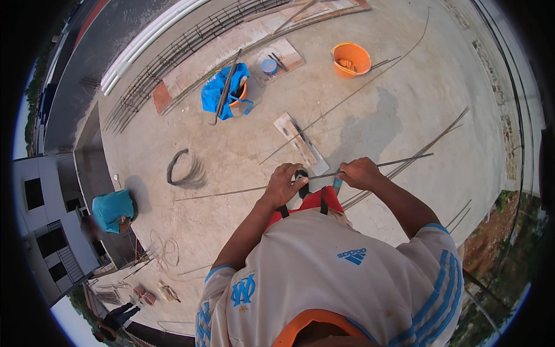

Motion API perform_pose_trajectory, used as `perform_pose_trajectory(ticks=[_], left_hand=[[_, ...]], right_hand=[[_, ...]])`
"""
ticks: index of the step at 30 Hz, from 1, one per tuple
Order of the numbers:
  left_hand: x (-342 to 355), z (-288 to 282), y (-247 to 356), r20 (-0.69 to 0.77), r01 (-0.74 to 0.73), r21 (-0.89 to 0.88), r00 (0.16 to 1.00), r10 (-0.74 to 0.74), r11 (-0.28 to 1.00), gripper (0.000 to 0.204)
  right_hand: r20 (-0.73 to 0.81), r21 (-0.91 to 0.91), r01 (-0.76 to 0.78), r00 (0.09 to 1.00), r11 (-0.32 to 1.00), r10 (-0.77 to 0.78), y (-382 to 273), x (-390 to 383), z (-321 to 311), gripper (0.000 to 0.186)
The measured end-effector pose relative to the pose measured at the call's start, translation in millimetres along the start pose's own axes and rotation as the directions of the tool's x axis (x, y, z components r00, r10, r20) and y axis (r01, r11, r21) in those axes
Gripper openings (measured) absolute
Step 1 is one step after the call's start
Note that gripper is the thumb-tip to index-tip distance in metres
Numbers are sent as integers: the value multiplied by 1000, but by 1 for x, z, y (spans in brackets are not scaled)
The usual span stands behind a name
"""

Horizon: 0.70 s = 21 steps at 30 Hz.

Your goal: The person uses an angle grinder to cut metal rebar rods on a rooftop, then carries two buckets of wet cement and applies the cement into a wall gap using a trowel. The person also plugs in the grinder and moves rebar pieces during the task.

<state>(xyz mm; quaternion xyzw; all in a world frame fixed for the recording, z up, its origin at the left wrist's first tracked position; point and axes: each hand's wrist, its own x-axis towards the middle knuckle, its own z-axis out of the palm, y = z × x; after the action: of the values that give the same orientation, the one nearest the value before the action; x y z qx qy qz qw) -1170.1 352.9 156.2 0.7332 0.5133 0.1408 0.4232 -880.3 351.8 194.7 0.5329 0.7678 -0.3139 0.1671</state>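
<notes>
A long, thin steel rod (231,191) runs across in front of my body, slanting up toward the right. My left hand (284,185) is closed around its middle. To the right, my right hand (361,174) grips the same rod, whose right end sticks out past my wrist. Just beyond my hands a pale board (317,164) with a wooden piece on top lies on the concrete. Several loose rods (445,134) lie under and beyond my right forearm. My shoe (302,184) shows partly below the rod, next to my left hand.
An orange bucket (359,58), a blue bag (215,92) with a bar across it and a blue tub (269,66) stand farther off. A wire coil (178,165) lies left. Rebar cages (167,63) line the far edge. A person in a teal shirt (111,211) crouches at left.
</notes>
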Motion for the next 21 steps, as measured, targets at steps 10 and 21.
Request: perform_pose_trajectory(ticks=[10,21], left_hand=[[-127,14,-174,-25,605,24,796,-604,796,38],[-208,20,-220,3,775,-245,601,-799,582,38]], right_hand=[[-198,340,-631,676,697,709,140,-222,94,39],[83,994,-110,708,-7,701,160,131,67,15]])
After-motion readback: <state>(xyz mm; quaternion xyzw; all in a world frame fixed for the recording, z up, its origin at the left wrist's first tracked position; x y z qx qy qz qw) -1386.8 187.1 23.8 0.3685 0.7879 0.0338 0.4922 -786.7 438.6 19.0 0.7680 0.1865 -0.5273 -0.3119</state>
